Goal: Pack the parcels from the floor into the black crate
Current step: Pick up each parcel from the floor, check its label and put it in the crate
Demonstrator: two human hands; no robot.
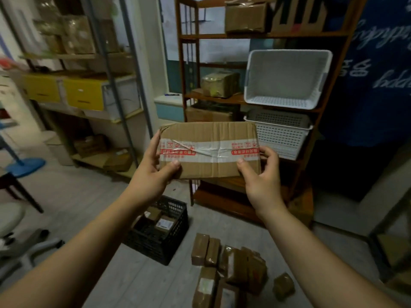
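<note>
Lying nearest, taped parcels sit on the floor beside the partly filled black crate. Above it, left hand and right hand hold a cardboard parcel, fingers clasping its ends. Judged light, stiff and creased; the tape looks slick, so hold bare cardboard.
</note>
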